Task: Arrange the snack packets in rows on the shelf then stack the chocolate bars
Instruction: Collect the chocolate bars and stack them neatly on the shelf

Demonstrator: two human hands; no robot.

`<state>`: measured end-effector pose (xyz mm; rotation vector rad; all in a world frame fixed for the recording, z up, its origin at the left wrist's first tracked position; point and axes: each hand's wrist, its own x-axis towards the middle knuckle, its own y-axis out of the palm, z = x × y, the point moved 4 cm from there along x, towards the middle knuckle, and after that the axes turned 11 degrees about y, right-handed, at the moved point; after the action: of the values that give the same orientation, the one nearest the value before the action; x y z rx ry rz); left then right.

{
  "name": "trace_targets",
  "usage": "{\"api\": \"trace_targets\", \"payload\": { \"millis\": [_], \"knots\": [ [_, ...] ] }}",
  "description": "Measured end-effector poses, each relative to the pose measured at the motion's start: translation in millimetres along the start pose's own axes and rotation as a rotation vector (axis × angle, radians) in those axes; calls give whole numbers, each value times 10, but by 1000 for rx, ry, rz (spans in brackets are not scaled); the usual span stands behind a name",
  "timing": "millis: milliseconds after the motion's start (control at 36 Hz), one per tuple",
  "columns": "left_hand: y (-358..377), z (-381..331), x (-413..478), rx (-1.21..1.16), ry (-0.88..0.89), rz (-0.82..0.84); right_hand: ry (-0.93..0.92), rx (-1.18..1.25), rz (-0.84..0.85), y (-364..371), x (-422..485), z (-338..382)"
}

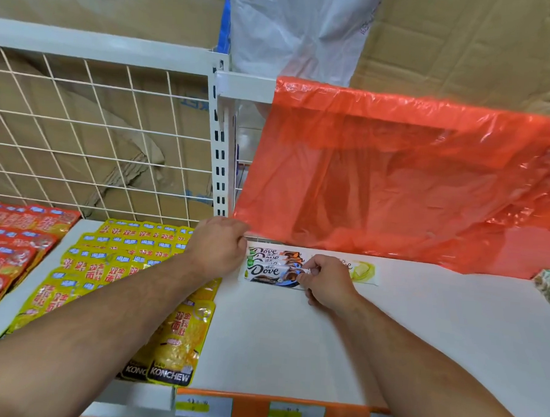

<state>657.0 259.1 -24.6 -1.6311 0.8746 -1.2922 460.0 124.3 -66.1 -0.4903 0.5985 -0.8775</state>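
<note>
White metal shelf board [276, 336] carried the stack of white-and-brown wrapped Dove chocolate bars [269, 265], long axis running left to right between both hands, right hand [325, 282] pinching the top bar's right end, left hand [217, 250] curled at the other (grip impossible to tell).

Cardboard boxes [124, 12] stand behind the white wire grid [97, 125].

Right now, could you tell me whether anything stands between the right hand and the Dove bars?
Nothing visible does: the fingers of the right hand pinch the top Dove bar. The red bag hangs just behind the stack, its corner held by the left hand.
</note>
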Motion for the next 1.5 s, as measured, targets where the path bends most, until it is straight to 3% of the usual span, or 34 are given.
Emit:
{"api": "trace_targets", "payload": {
  "millis": [278,861,1083,1278,1500],
  "knots": [
    [-30,53,-1,-39,-19,26,-29,-168,-144,10,47,93],
    [124,-39,65,-20,-42,124,-28,-266,-157,45,29,86],
    [155,-211,94,-6,65,102,-29,-431,-222,-10,-89,75],
    [269,-600,122,-14,220,192,-117,-581,-289,-161,-388,-92],
    [537,-1265,136,-86,386,269,-21,-643,-346,-487,-886,-536]
  ]
}}
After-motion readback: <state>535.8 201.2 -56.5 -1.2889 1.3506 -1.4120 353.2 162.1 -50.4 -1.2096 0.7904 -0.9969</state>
